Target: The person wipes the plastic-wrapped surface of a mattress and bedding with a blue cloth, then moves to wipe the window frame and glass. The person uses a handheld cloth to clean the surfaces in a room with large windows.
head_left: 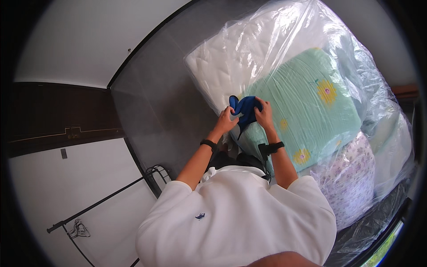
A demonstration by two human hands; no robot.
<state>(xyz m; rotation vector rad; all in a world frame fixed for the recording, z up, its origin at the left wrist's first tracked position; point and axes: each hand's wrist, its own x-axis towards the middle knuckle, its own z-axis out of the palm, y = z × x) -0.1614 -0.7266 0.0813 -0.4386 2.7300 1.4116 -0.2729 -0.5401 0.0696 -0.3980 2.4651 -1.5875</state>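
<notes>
A small blue fabric item with dark edging hangs between my hands in front of my body; its exact kind cannot be made out. My left hand pinches its left side, the fingers curled at the edge. On the other side, my right hand grips the upper right part with the thumb pressed against the cloth. Just beyond and to the right lies a green quilted bundle with yellow flowers, wrapped in clear plastic. Whether the blue cloth touches the plastic, I cannot tell.
A white mattress under clear plastic sheeting stretches ahead, with a purple-flowered bundle at the right. Grey floor lies to the left. A black clothes rack with hangers stands lower left, below a dark door.
</notes>
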